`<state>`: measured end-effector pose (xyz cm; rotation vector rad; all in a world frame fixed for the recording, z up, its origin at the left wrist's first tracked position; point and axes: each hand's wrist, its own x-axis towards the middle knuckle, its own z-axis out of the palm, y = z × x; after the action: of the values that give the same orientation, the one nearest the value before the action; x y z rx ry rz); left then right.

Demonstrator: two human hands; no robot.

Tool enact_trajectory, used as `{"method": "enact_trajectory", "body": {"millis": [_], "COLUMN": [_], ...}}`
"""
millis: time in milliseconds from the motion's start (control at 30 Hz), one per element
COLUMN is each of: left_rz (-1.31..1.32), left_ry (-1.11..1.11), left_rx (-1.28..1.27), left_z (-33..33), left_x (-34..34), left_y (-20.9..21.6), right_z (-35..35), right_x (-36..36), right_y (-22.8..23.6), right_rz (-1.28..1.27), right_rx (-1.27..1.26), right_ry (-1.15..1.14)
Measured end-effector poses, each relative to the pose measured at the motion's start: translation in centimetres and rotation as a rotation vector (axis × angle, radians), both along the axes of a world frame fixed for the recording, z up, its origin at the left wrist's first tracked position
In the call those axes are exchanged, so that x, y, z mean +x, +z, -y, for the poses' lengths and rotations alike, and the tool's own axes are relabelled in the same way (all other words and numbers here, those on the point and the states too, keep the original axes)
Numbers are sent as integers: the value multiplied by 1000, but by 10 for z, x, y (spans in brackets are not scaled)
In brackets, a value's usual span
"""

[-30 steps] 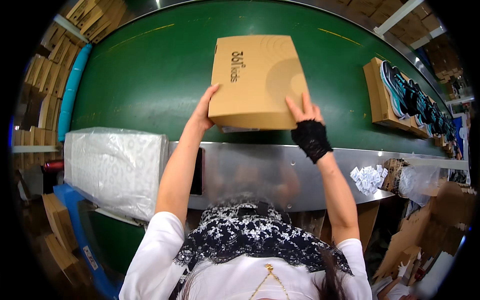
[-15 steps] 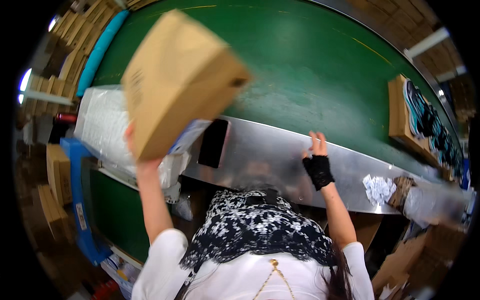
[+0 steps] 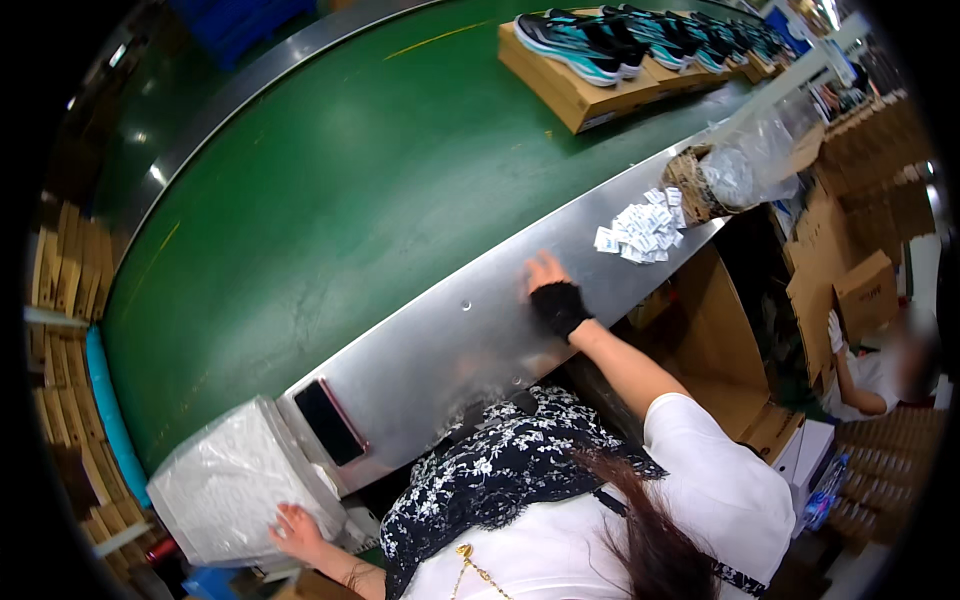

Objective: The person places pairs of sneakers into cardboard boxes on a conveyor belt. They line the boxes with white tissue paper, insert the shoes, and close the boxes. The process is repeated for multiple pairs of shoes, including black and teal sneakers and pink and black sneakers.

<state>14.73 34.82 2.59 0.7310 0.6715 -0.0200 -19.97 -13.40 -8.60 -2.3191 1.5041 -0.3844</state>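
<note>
Green belt [image 3: 330, 210] lies beyond a metal ledge [image 3: 430, 360]. Near centre, the half-curled right hand [image 3: 546, 272], apparently empty, is apart from white packets [image 3: 645, 232] at two o'clock; at seven, the spread left hand [image 3: 298, 535], seemingly empty, overlaps the plastic-wrapped bundle [image 3: 225, 475] at eight, contact unclear. Likely a reaching step: gripping calls for closing either hand.

A head-worn fisheye looks down — from near — over left hand [image 3: 298, 533], right hand [image 3: 546, 278] and metal counter [image 3: 440, 350].
</note>
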Motion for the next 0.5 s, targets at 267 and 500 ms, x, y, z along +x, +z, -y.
{"method": "enact_trajectory", "body": {"millis": [267,500], "left_rz": [-126,-11], "left_ry": [-1232,-1977], "left_rx": [4,83], "left_z": [247,334], "left_x": [-51,-145], "left_y": [-17,4], "right_z": [35,-12], "right_x": [-70,-32], "right_y": [16,7], "right_rz": [-207,191], "right_rx": [35,-101], "right_ry": [-196,15]}}
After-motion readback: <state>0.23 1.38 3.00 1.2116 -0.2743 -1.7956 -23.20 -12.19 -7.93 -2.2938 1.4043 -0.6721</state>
